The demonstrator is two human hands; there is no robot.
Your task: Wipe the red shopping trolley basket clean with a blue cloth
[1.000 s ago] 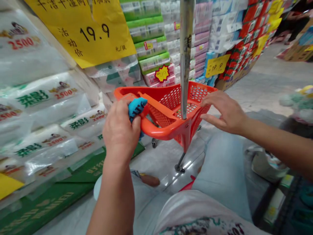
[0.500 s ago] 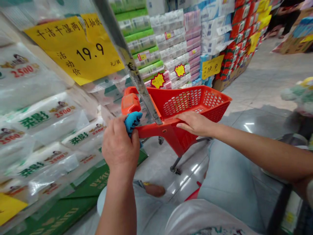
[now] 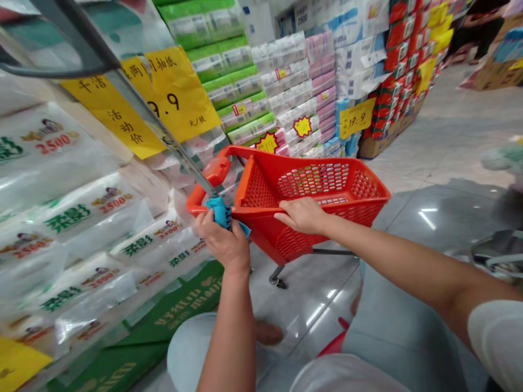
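My left hand (image 3: pixel 224 239) is closed on a blue cloth (image 3: pixel 219 211), which is bunched around the lower part of a metal pole (image 3: pixel 180 149). The pole slants up to the left and meets a dark grey curved loop (image 3: pixel 77 38). Whether its lower end is fixed to the cart is hidden by the cloth. A red plastic shopping cart (image 3: pixel 269 218) with perforated basket walls stands in front of me. My right hand (image 3: pixel 304 215) grips its near rim, fingers over the edge and thumb on the outer side.
Stacked tissue packs (image 3: pixel 73 212) line the left, with a yellow price sign (image 3: pixel 180 98) above. Green packs (image 3: pixel 220 49) and red packs (image 3: pixel 398 71) stand behind the cart. A seated person (image 3: pixel 478 27) is at the far right. Grey floor tiles (image 3: pixel 425 158) lie right of the cart.
The pole has swung left and lower, bringing its grey loop into view. My left hand with the cloth has shifted slightly right and down. My right hand moved a little left along the rim.
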